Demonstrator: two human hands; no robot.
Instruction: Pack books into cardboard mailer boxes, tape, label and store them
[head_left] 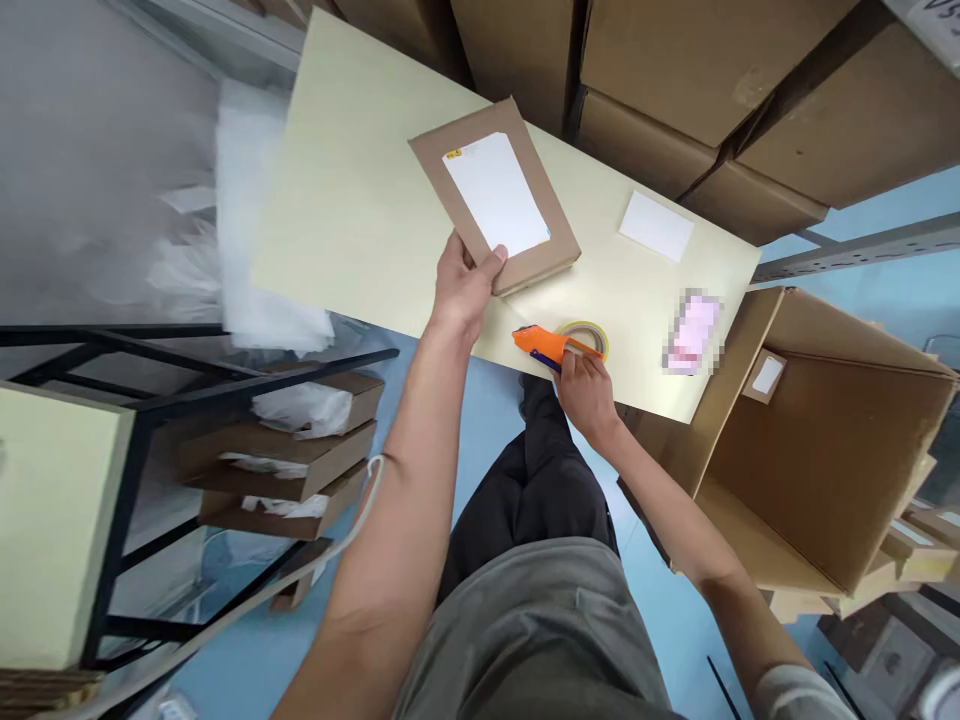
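Note:
My left hand [463, 285] grips the near edge of a small flat cardboard box [529, 165], thumb on top and fingers underneath. A white label [495, 190] covers much of the box's upper face. The box is tilted over the pale table. In my right hand [586, 392] is an orange tape dispenser [541, 343] with a dark blue part along its lower side. A roll of yellowish tape [583, 325] shows at the dispenser's far side. The dispenser is just below and right of the box, apart from it, near the table's front edge.
On the pale table [352, 180] lie a white paper [656, 226] and a blurred pink item [694, 332]. Large cartons [652, 60] line the back. A big open carton [795, 470] stands at right. A black-framed rack [127, 520] and a pale cable [360, 520] are at left.

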